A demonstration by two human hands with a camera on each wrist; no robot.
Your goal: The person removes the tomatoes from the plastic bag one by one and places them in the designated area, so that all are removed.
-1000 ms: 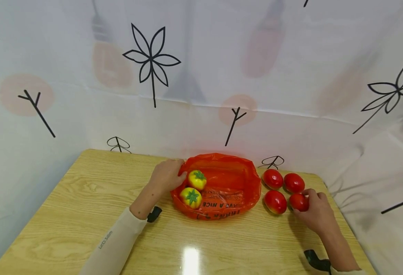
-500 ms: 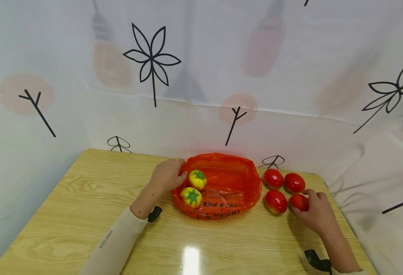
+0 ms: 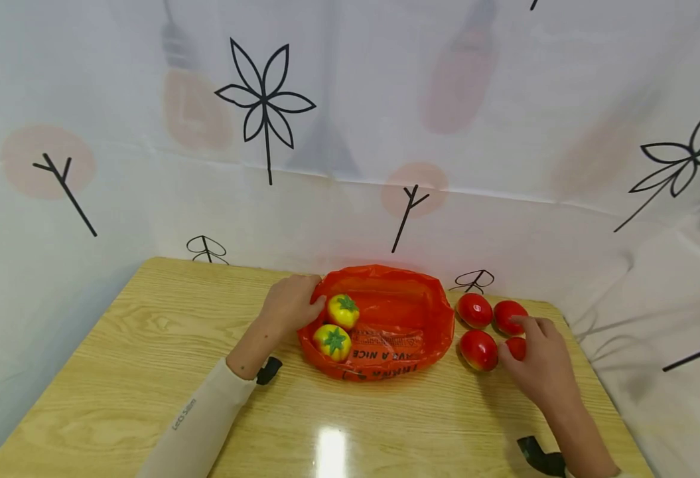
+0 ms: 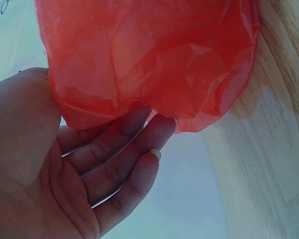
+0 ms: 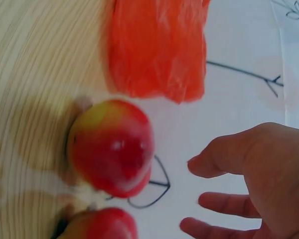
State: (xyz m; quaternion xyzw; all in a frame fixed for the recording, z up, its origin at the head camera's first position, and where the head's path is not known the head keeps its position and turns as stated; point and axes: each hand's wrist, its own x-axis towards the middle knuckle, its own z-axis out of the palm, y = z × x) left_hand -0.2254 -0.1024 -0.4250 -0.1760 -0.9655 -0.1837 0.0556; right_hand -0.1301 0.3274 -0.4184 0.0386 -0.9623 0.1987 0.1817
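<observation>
Left hand (image 3: 290,304) grips red plastic bag (image 3: 391,309); right hand (image 3: 541,365) empty over red fruits

Bag at lower centre of head view: thin, shiny, crinkled film, mouth spread into a rough oval, black lettering on near side. Left hand has its left rim, thumb lapped over the edge, fingers bent against the outside; wrinkled film shows close up in left wrist view.

Inside bag, at its left end: rear yellow fruit (image 3: 344,309) and front yellow fruit (image 3: 333,342), both glossy, rounded, with green star-shaped tops.

Right of bag, four smooth, glossy, egg-like reds in a loose two-by-two: upper-left red fruit (image 3: 474,311), upper-right red fruit (image 3: 509,317), lower-left red fruit (image 3: 478,350) with yellowish patch, lower-right red fruit (image 3: 515,348) partly covered by the hand. Right hand's fingers spread, loosely bent, holding nothing per right wrist view; touching a fruit or not, can't tell.

Wood-grain table (image 3: 117,372) across bottom of head view, pale printed cloth (image 3: 355,133) behind, creased. Cream sleeve (image 3: 197,415) at lower left.
</observation>
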